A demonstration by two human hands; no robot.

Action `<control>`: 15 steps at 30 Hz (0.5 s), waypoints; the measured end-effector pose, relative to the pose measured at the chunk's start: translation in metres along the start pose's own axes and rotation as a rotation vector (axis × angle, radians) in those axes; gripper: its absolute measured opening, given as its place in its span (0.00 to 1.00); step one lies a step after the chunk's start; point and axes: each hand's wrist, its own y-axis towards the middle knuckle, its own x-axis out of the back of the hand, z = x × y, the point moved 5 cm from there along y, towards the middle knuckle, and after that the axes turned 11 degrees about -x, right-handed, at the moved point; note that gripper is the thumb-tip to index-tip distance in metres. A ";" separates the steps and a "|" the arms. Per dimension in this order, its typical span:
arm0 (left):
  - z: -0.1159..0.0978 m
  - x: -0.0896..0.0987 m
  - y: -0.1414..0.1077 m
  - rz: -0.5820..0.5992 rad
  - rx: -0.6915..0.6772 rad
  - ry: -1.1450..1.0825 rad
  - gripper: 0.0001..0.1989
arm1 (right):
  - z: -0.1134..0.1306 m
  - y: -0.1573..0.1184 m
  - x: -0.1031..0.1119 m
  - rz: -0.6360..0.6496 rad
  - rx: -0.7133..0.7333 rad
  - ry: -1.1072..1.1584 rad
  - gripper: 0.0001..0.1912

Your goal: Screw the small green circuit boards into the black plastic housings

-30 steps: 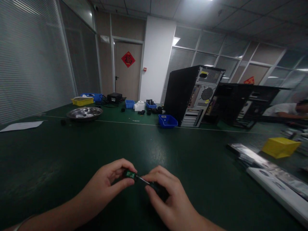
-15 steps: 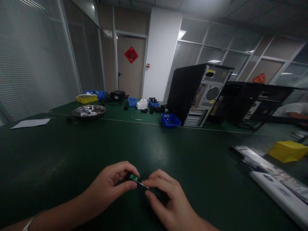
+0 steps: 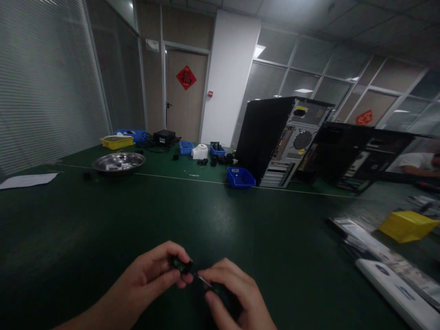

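Observation:
Between the thumb and fingers of my left hand (image 3: 151,275) is a small green circuit board (image 3: 180,264) with dark edges, partly covered by the fingertips. My right hand (image 3: 237,291) pinches a thin metal-shafted tool (image 3: 205,280), its bright shaft pointing up and left toward the board. The tool's rear end is lost in shadow under my palm, so its exact kind does not show. Its tip is close to the board's lower right end; whether they touch, I cannot tell. Both hands are above the dark green tabletop (image 3: 220,220).
A metal bowl (image 3: 118,163) with small pale parts stands at back left, near a sheet of paper (image 3: 29,180). A blue bin (image 3: 241,178) sits before a black computer tower (image 3: 268,137). Long white-and-grey equipment (image 3: 388,275) and a yellow bin (image 3: 407,226) lie right. A person's arm (image 3: 417,170) shows far right.
Both hands sit slightly lower in view. My left hand has turned the board so less of its green face shows, and the tool's shaft has shifted a little down and left.

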 end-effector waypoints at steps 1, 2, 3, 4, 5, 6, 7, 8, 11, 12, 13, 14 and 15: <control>0.002 0.000 0.000 0.009 0.001 -0.010 0.08 | -0.001 0.000 0.001 -0.015 0.034 -0.002 0.22; 0.004 0.000 -0.001 0.018 0.000 -0.026 0.10 | -0.002 -0.001 0.000 -0.014 0.064 -0.001 0.25; 0.006 -0.001 -0.001 0.025 -0.005 -0.052 0.12 | -0.003 -0.002 -0.001 0.005 0.085 0.005 0.27; 0.008 -0.002 -0.002 0.029 -0.015 -0.086 0.15 | -0.004 -0.002 -0.003 0.037 0.097 0.015 0.28; 0.010 -0.003 -0.002 0.026 -0.027 -0.128 0.17 | -0.005 -0.003 -0.005 0.075 0.095 0.024 0.28; 0.011 -0.003 -0.002 0.021 -0.039 -0.167 0.18 | -0.005 -0.003 -0.008 0.113 0.081 0.031 0.28; 0.012 -0.003 -0.001 0.018 -0.047 -0.193 0.18 | -0.005 -0.004 -0.009 0.141 0.057 0.031 0.27; 0.012 -0.004 -0.001 0.020 -0.050 -0.198 0.17 | -0.005 -0.004 -0.011 0.162 0.025 0.021 0.27; 0.010 -0.003 -0.001 0.031 -0.032 -0.096 0.14 | -0.002 -0.003 -0.013 0.228 -0.072 -0.025 0.24; 0.007 -0.002 -0.002 0.033 -0.021 -0.038 0.14 | -0.001 -0.003 -0.014 0.253 -0.087 -0.041 0.23; 0.005 -0.002 -0.003 0.037 -0.004 0.018 0.15 | 0.001 -0.004 -0.015 0.275 -0.099 -0.060 0.23; 0.003 -0.003 -0.004 0.045 0.011 0.061 0.16 | 0.002 -0.004 -0.016 0.290 -0.106 -0.076 0.23; 0.002 -0.004 -0.005 0.060 0.026 0.094 0.17 | 0.004 -0.006 -0.016 0.295 -0.100 -0.085 0.23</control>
